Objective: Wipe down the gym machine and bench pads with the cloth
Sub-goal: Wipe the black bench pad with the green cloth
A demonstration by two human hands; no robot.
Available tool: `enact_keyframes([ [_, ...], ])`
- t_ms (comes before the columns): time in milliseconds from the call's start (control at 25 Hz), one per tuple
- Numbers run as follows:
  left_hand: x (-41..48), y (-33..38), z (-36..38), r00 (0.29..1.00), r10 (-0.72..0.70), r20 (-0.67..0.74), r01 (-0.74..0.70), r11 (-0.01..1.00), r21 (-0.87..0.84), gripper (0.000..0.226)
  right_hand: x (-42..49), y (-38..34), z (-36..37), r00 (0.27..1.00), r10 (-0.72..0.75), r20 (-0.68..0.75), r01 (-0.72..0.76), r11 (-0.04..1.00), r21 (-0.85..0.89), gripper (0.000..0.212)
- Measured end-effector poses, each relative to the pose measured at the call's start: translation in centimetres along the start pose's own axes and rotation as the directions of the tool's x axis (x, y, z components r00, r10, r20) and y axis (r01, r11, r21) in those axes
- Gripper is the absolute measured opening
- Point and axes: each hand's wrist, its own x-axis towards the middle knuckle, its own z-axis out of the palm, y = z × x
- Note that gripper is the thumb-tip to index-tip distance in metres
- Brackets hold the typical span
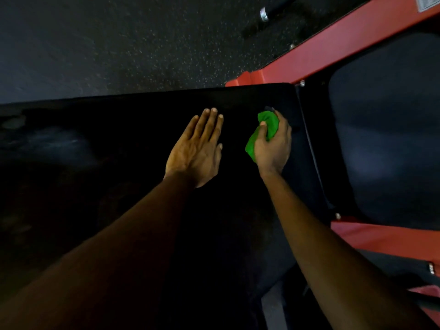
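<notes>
A wide black bench pad (119, 144) fills the middle and left of the view. My left hand (198, 148) lies flat on it with straight fingers pointing away from me. My right hand (272, 145) grips a bunched green cloth (267, 125) and holds it against the pad near its far right corner. A second dark pad (390, 129) sits to the right, across a narrow gap.
The machine's red steel frame (345, 44) runs diagonally behind the right pad, with another red bar (385, 236) below it. Speckled dark rubber floor (119, 44) lies beyond the bench. A black bar with a metal collar (264, 14) rests on the floor at top.
</notes>
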Motion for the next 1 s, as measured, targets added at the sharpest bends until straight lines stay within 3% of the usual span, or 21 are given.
enact_keyframes([
  [200,0.2,-0.1,0.3,1.0,-0.002,0.006,0.002,1.0,0.02,0.068,-3.3,-0.1,0.7,0.967,-0.238,0.093,0.243,0.969,-0.051,0.048],
  [320,0.3,-0.2,0.4,1.0,0.003,-0.003,-0.003,1.0,0.023,0.069,0.5,-0.9,1.5,0.955,-0.274,0.112,0.281,0.958,-0.054,0.047],
  [440,0.3,-0.1,0.5,1.0,-0.001,-0.015,0.001,1.0,0.031,0.069,4.7,-2.7,3.1,0.972,-0.224,0.076,0.226,0.974,-0.027,0.046],
  [520,0.3,-0.2,0.5,1.0,0.001,-0.017,0.0,1.0,0.023,0.069,5.0,-3.7,3.7,0.954,-0.289,0.079,0.292,0.956,-0.028,0.044],
  [560,0.3,-0.1,0.4,1.0,0.003,-0.018,-0.003,1.0,0.024,0.069,4.6,-4.0,3.6,0.914,-0.394,0.097,0.398,0.917,-0.016,0.042],
  [640,0.3,-0.1,0.4,1.0,0.005,-0.014,-0.005,1.0,0.029,0.07,4.1,-4.4,3.5,0.762,-0.622,0.177,0.624,0.78,0.053,0.037],
  [720,0.4,0.0,0.3,1.0,0.009,-0.012,-0.008,1.0,0.029,0.07,4.1,-4.6,3.7,0.63,-0.719,0.295,0.728,0.678,0.099,0.036],
  [760,0.3,0.0,0.3,1.0,0.008,-0.013,-0.007,1.0,0.03,0.07,4.4,-4.7,3.7,0.605,-0.724,0.333,0.739,0.666,0.106,0.037],
  [840,0.3,0.0,0.2,1.0,0.001,-0.011,-0.001,0.999,0.032,0.069,5.5,-4.5,3.5,0.626,-0.697,0.349,0.711,0.695,0.113,0.038],
  [1000,0.3,-0.1,0.2,1.0,-0.001,-0.001,0.001,1.0,0.023,0.069,6.9,-3.8,3.3,0.816,-0.526,0.239,0.526,0.848,0.068,0.04],
])
